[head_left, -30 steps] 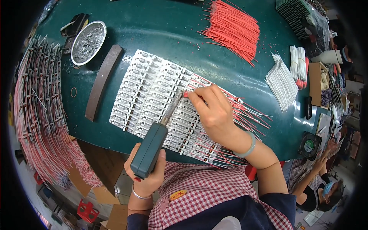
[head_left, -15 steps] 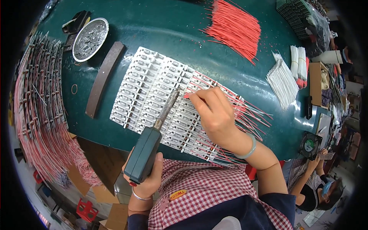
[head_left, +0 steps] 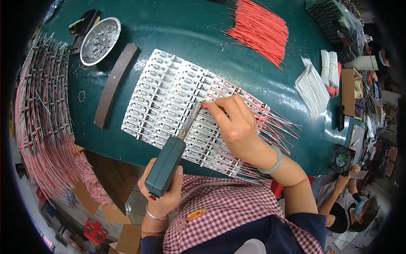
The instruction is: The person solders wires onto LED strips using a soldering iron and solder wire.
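My left hand (head_left: 167,198) is wrapped round the dark green handle of a soldering iron (head_left: 165,167), its long grey tip pointing up and to the right. Between the thumb and fingers of my right hand (head_left: 237,125) is the end of a red wire (head_left: 206,105). The iron's tip meets or almost meets that wire end; my fingers partly hide the spot. Beneath both hands lies a panel of white circuit modules (head_left: 146,91) in columns. Red and white wires (head_left: 275,125) trail off its right side, some of them under my right hand.
A brown curved bar (head_left: 115,86) lies left of the panel, near a metal bowl (head_left: 95,53) of silvery scraps. Red wires (head_left: 260,34) and white wires (head_left: 312,91) are piled farther off. Wired strips (head_left: 44,110) hang at left. A small fan (head_left: 340,160) and another person (head_left: 353,207) are at right.
The soldering iron in my left hand has moved right, bringing its tip to the red wire's end. My right hand has hardly moved and keeps its pinch.
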`<state>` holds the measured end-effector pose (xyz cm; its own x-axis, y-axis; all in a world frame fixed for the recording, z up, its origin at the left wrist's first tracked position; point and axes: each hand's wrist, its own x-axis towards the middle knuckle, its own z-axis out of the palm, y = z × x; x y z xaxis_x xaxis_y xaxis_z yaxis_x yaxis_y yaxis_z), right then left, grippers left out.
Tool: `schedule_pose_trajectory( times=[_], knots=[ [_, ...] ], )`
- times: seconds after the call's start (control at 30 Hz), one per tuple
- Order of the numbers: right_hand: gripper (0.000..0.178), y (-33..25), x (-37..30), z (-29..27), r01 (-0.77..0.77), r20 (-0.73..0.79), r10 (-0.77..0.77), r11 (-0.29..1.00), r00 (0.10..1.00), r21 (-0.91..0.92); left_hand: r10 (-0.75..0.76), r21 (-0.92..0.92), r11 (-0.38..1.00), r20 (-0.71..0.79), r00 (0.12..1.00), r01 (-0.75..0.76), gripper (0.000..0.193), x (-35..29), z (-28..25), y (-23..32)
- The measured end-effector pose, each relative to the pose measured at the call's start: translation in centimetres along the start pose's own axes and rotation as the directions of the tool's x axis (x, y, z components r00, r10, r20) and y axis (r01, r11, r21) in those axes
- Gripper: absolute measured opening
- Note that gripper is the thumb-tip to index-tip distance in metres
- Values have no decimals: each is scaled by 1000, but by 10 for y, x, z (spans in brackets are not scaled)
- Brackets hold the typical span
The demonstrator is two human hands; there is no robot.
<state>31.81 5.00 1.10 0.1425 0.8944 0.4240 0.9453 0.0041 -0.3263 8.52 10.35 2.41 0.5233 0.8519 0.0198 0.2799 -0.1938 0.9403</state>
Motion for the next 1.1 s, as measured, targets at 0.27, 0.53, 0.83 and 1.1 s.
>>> schedule_pose_trajectory(
  times=[0.27,0.53,0.83,1.1],
  knots=[
    [28,0,0,1,0,0,0,1000,1000,-2,-36,76,997,63,997,31,17,5,-5,10],
    [31,-4,3,-1,-28,-17,28,1000,999,-5,-173,-18,985,-101,980,172,27,-17,-9,2],
    [31,-8,-6,2,25,-46,-24,1000,999,14,-33,22,999,-53,998,34,27,-13,-10,-1],
    [30,-10,-6,3,16,-14,-16,1000,1000,-12,-34,32,999,-8,999,35,24,-12,-11,1]
  ],
)
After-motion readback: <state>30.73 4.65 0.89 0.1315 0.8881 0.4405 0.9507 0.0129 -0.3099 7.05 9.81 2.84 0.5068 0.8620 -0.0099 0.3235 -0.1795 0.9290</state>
